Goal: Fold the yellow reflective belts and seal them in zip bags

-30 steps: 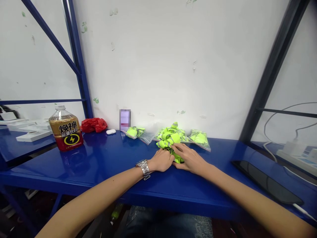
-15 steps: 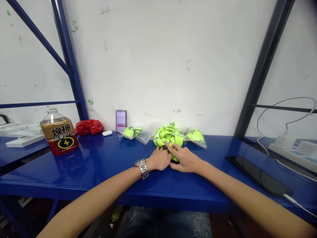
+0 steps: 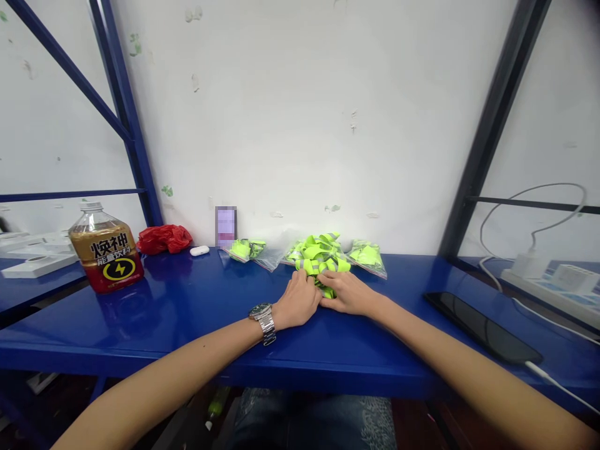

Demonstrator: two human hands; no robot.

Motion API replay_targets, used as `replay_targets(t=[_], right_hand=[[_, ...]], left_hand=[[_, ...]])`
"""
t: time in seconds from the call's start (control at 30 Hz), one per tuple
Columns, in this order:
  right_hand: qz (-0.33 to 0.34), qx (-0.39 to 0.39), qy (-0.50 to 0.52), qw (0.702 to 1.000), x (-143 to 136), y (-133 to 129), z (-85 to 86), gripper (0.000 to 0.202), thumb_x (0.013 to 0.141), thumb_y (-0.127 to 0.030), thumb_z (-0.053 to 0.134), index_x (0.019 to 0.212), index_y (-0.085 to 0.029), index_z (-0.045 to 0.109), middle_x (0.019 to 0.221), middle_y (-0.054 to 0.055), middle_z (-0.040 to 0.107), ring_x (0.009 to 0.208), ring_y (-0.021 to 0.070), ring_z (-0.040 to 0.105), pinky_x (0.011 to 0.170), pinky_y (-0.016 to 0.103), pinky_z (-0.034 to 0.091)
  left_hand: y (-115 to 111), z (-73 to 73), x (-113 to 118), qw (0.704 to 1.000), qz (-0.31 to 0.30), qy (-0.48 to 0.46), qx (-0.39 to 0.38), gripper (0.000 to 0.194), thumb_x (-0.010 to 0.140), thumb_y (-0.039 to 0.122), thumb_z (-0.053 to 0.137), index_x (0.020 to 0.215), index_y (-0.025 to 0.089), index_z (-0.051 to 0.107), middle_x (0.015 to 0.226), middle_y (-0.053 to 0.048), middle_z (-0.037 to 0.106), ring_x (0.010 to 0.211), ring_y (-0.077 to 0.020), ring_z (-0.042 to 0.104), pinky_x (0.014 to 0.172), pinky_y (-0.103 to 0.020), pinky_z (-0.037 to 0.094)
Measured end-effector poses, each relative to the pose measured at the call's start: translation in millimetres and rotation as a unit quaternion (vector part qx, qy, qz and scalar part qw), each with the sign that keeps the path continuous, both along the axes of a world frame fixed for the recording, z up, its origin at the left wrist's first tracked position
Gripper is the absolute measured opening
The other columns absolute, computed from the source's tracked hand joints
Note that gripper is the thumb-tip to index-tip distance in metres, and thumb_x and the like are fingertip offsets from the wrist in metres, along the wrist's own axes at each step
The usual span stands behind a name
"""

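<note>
A tangled heap of neon-yellow reflective straps [image 3: 316, 251] with grey bands lies on the blue table [image 3: 210, 300], some of it on clear plastic. My left hand [image 3: 297, 301], with a metal watch on its wrist, has its fingers curled in on the near end of the straps. From the other side my right hand [image 3: 349, 295] pinches the same yellow strap, thumb below and fingers above. The fingertips nearly meet, and the bit of strap between them is mostly hidden. Bags of similar yellow straps lie to the left [image 3: 249, 250] and to the right [image 3: 366, 254].
A large drink bottle [image 3: 105, 250], a red plastic bag [image 3: 165, 239] and a small white case [image 3: 199, 250] stand left. A phone with a lit screen [image 3: 225, 226] leans on the wall. At right lie a black phone [image 3: 482, 328] on a cable and a power strip [image 3: 553, 287].
My right hand's outstretched fingers have drawn in to a pinch on the strap. My left hand has turned and moved slightly. A dark piece under the fingers no longer shows. The view shifted slightly.
</note>
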State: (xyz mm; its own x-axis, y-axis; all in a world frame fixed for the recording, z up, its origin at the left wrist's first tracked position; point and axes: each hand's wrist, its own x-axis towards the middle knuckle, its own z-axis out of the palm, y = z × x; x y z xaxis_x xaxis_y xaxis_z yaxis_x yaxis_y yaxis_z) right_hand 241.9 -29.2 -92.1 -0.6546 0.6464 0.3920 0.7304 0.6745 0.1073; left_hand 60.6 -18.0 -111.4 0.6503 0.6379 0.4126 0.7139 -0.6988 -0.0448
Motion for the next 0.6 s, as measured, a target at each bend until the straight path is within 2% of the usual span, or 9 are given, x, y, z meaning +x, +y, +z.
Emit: replay_targets(t=[0.13,0.3,0.43,0.6], right_hand=[[0.016,-0.023,0.02,0.999,2.1,-0.8,0.9,0.026,0.089,-0.039,0.051,0.082,-0.014,0.056,0.078,0.003,0.05,0.062,0.012,0.042,0.056,0.026,0.026],[0.025,-0.06,0.064,0.996,5.6,-7.4,-1.6,0.029,0.091,-0.04,0.048,0.094,-0.014,0.062,0.083,0.004,0.047,0.068,0.0142,0.046,0.061,0.026,0.033],[0.023,-0.097,0.089,0.991,7.4,-12.7,-5.0,0.029,0.091,-0.031,0.047,0.111,-0.015,0.06,0.09,0.006,0.047,0.079,0.0177,0.05,0.069,0.028,0.039],[0.02,-0.069,0.061,0.996,10.2,-7.9,-7.0,0.025,0.091,-0.024,0.046,0.111,-0.015,0.06,0.087,0.007,0.051,0.075,0.0176,0.05,0.068,0.029,0.038]], left_hand=[[-9.4,7.3,-10.0,0.997,-0.054,-0.053,-0.022,0.022,0.097,0.028,0.026,0.093,0.016,0.044,0.091,-0.008,0.052,0.082,-0.0203,0.049,0.078,-0.036,0.044],[-16.2,17.7,-25.8,0.991,-0.125,-0.013,-0.047,0.023,0.096,0.037,0.035,0.103,0.018,0.045,0.097,-0.008,0.054,0.092,-0.022,0.051,0.082,-0.036,0.044],[-10.2,20.3,-30.2,0.989,-0.144,0.014,-0.033,0.027,0.095,0.04,0.039,0.109,0.017,0.046,0.1,-0.009,0.053,0.095,-0.023,0.052,0.083,-0.036,0.045],[3.2,22.1,-28.7,0.988,-0.138,0.069,0.003,0.032,0.096,0.042,0.039,0.112,0.015,0.046,0.105,-0.011,0.054,0.093,-0.0227,0.055,0.081,-0.034,0.047]])
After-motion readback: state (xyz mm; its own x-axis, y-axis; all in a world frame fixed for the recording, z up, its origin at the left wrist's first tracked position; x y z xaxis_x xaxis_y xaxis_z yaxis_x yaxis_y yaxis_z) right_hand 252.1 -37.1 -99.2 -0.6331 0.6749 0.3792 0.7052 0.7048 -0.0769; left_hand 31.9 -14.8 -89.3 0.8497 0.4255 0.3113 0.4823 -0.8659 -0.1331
